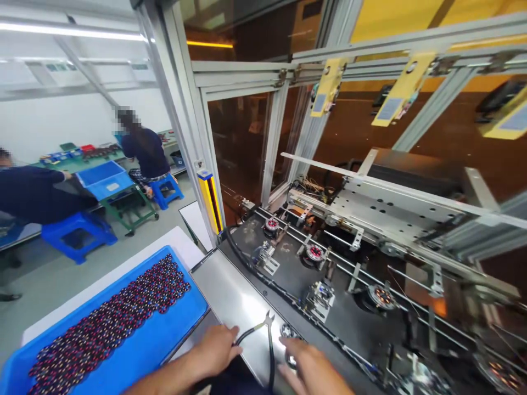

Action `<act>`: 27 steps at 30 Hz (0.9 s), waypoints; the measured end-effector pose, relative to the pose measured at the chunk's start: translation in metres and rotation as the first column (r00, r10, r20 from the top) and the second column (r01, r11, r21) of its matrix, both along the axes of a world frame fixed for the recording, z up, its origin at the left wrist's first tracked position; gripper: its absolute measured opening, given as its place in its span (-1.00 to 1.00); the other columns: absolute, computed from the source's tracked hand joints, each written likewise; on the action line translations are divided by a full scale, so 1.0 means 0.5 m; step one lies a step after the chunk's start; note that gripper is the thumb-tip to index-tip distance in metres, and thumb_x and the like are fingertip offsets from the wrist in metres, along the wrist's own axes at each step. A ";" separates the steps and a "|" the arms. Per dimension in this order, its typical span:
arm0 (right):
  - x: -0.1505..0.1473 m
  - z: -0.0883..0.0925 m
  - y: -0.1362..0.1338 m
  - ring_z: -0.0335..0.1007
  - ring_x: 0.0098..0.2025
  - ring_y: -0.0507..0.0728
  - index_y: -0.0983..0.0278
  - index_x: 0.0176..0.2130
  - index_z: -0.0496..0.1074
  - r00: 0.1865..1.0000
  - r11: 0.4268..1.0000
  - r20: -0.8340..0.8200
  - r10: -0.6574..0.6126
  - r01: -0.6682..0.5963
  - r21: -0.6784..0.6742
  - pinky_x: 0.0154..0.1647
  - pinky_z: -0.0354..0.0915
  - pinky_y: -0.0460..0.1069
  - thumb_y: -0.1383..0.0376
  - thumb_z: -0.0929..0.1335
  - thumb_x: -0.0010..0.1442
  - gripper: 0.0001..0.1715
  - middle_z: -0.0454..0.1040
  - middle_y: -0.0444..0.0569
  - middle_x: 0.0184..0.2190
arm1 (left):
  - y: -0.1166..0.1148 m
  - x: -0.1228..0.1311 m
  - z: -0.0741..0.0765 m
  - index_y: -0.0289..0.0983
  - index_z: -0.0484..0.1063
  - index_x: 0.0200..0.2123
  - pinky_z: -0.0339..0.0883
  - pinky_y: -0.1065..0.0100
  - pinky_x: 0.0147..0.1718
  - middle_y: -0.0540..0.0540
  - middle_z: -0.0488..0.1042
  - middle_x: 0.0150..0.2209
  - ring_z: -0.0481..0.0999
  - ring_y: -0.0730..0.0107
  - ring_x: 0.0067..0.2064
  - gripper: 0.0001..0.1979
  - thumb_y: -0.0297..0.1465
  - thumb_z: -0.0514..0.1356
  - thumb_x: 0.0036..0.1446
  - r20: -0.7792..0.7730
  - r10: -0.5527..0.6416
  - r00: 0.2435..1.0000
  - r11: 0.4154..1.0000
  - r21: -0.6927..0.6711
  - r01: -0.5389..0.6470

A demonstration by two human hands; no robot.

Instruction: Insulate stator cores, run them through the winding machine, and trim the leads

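My left hand is at the bottom centre with its fingers curled in. One dark handle of the cutting pliers runs in between its thumb and fingers, and the end of that handle is hidden. The pliers' handles are spread wide, over a shiny metal plate, with the jaws pointing away from me. My right hand is to the right of the pliers, its fingers stretched apart and slightly blurred. Close to its fingertips are small round metal parts, partly covered by the hand.
To the left, a blue tray holds rows of round dark wound parts. On the right, a machine bed carries several fixtures with round wound parts. A metal frame post stands ahead. Two people sit at a far bench.
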State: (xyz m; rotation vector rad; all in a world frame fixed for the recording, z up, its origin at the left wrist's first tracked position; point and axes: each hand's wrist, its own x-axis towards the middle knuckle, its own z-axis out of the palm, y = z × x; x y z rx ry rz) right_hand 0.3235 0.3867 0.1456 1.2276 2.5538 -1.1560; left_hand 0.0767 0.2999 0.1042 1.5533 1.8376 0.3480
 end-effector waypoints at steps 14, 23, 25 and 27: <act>0.041 -0.018 0.490 0.54 -0.08 0.39 0.27 -0.24 0.47 0.964 0.632 -0.106 0.243 -0.074 0.771 -0.06 0.49 0.24 0.30 0.31 0.13 -0.81 0.51 0.30 -0.07 | 0.639 -0.066 0.151 -0.33 0.50 -0.11 0.13 -0.06 0.21 -0.25 0.38 0.16 0.19 -0.06 0.30 -0.65 -0.32 0.38 0.04 -0.541 -0.306 0.784 0.838 0.239 0.492; 0.054 -0.081 0.492 0.44 0.07 0.46 0.33 -0.21 0.53 0.970 0.707 -0.125 0.209 -0.062 0.704 0.04 0.42 0.34 0.29 0.27 0.22 -0.73 0.47 0.36 0.02 | 0.689 -0.104 0.060 -0.27 0.42 0.05 0.18 -0.15 0.21 -0.20 0.31 0.23 0.27 0.01 0.27 -0.66 -0.29 0.23 0.23 -0.555 -0.439 0.707 0.797 0.124 0.592; 0.052 -0.089 0.494 0.43 0.08 0.46 0.35 -0.21 0.54 0.974 0.733 -0.124 0.189 -0.056 0.678 0.06 0.41 0.35 0.29 0.28 0.21 -0.72 0.46 0.37 0.03 | 0.700 -0.107 0.053 -0.27 0.41 0.07 0.21 -0.15 0.19 -0.20 0.31 0.23 0.30 0.02 0.25 -0.64 -0.29 0.23 0.24 -0.534 -0.464 0.706 0.796 0.098 0.597; 0.052 -0.096 0.496 0.40 0.11 0.46 0.34 -0.20 0.54 0.978 0.763 -0.126 0.166 -0.046 0.645 0.09 0.38 0.36 0.31 0.29 0.19 -0.73 0.46 0.35 0.05 | 0.710 -0.110 0.044 -0.27 0.39 0.09 0.25 -0.14 0.17 -0.21 0.32 0.22 0.33 0.03 0.23 -0.63 -0.28 0.22 0.25 -0.509 -0.484 0.712 0.801 0.069 0.594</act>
